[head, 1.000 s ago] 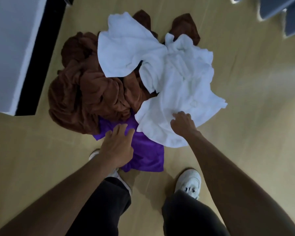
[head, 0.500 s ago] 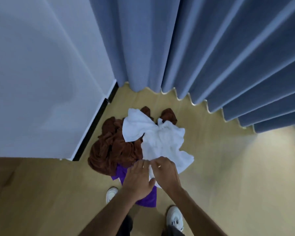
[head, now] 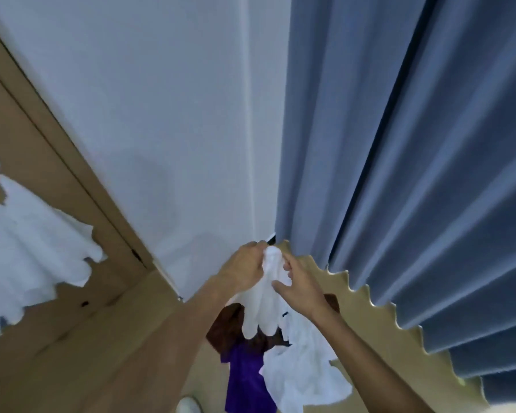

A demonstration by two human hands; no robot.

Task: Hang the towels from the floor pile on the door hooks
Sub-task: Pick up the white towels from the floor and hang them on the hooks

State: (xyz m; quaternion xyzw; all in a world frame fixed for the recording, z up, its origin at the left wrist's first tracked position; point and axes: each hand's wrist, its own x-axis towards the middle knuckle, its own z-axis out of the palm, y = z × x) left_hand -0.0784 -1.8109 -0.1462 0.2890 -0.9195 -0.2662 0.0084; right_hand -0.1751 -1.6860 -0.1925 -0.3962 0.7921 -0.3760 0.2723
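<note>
Readable text: none on any surface in view.
Labels, brands, numbers, signs: none can be made out; the view is blurred.

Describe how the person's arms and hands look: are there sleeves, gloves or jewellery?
Both forearms are bare up to the frame edge, so no sleeves show. The left hand and the right hand wear no gloves, and no ring, watch or bracelet is visible. The picture is slightly blurred, so small details could be missed.
</note>
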